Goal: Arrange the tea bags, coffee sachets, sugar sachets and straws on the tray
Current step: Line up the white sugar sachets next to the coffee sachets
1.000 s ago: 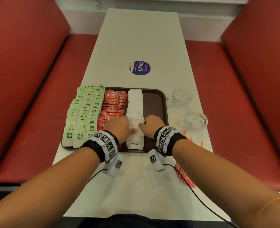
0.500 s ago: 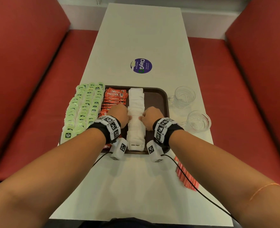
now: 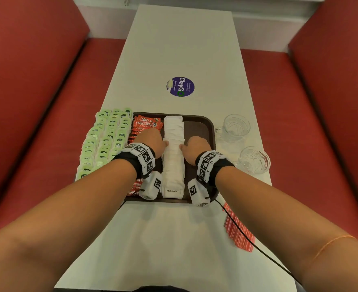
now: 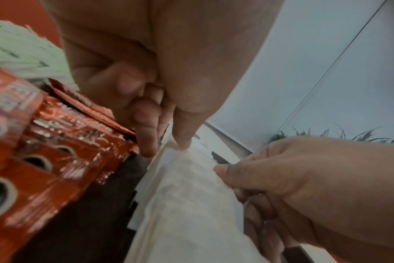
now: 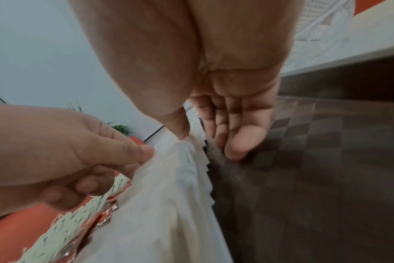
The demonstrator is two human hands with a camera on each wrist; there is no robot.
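Note:
On the brown tray (image 3: pixel 208 127) lie rows of green tea bags (image 3: pixel 106 142), red coffee sachets (image 3: pixel 146 123) and a long row of white sugar sachets (image 3: pixel 173 167). My left hand (image 3: pixel 154 142) and right hand (image 3: pixel 195 146) flank the middle of the sugar row. In the left wrist view the left hand (image 4: pixel 164 147) has its thumb on top of the sugar row (image 4: pixel 187 204) and fingers down its side, next to the coffee sachets (image 4: pixel 45 151). The right hand (image 5: pixel 205 142) pinches the opposite edge of the row (image 5: pixel 157 204) likewise. Red straws (image 3: pixel 239 230) lie on the table at near right.
Two empty glass cups (image 3: pixel 236 127) (image 3: pixel 254 159) stand on the white table right of the tray. A round purple sticker (image 3: pixel 180 86) marks the table beyond it. Bare tray floor (image 5: pixel 304 178) lies right of the sugar row. Red benches run along both sides.
Both hands have slid away from me along the sugar row, from near its front end to about its middle, still squeezing it from both sides.

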